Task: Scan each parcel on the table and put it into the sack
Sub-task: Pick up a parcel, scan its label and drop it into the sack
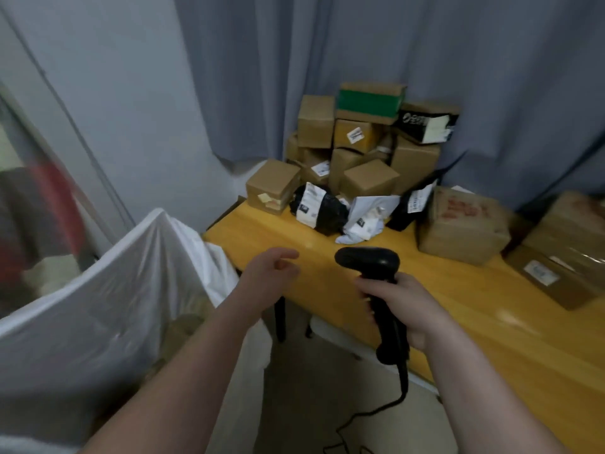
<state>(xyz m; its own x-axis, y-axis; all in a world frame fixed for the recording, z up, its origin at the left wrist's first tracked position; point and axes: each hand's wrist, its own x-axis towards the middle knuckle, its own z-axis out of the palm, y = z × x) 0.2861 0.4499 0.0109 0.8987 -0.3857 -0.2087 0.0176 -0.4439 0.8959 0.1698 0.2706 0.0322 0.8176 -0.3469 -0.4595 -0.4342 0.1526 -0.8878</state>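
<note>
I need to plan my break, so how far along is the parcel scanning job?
Done: brownish shapes inside the white sack may be parcels already in. In hand: the right hand holds the scanner; the left hand is open and empty at the table edge. Left: the pile of boxes and the bags before it.

We see a yellow wooden table [262, 231] running from the middle of the frame down to the lower right corner, with a black leg [280, 319] under its near left end. At its far end, in the upper middle, brown cardboard boxes [316, 121] stand heaped, and before the heap lie a small brown box [273, 186] at the left, a black mailer bag [319, 209] with a white label, a crumpled white mailer bag [366, 217] just beside it, and a second black bag [411, 204] standing upright. Further right we find a large carton [465, 224] with red print and, at the right edge, a taped flat carton [563, 260] bearing a white label.
</note>
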